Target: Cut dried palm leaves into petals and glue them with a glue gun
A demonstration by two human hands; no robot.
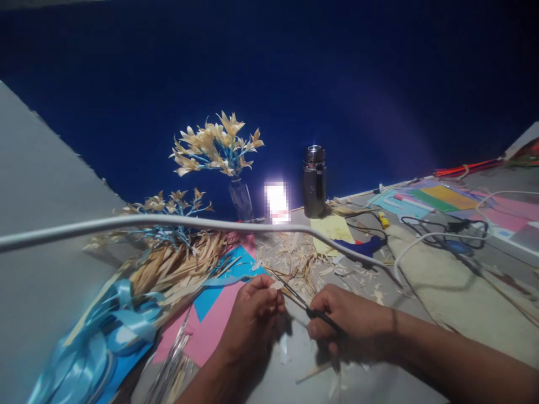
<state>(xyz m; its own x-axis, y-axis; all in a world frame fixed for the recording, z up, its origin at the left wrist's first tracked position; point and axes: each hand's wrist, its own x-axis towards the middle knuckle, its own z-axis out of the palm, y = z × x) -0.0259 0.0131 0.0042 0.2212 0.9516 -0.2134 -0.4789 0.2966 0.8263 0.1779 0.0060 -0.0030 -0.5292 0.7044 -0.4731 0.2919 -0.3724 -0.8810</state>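
My left hand point(261, 308) is closed, pinching a small pale strip point(277, 285) between thumb and fingers. What the strip is made of is too small to tell. In my right hand point(337, 314) is a pair of black-handled scissors point(290, 289), its blades pointing up and left, close beside the strip. From the left, a light blue ribbon point(229, 280) runs up to my left hand; whether the fingers grip it I cannot tell. Beneath the hands, pale scraps point(301, 258) litter the grey table point(307, 376).
Blue ribbon loops point(101, 342) and dried husk strips point(168, 266) lie at left, over pink paper point(219, 320). Behind stand a vase point(241, 199) of husk flowers point(219, 143), a dark flask point(315, 188) and a bright light. A white cable point(202, 223) crosses the view in front.
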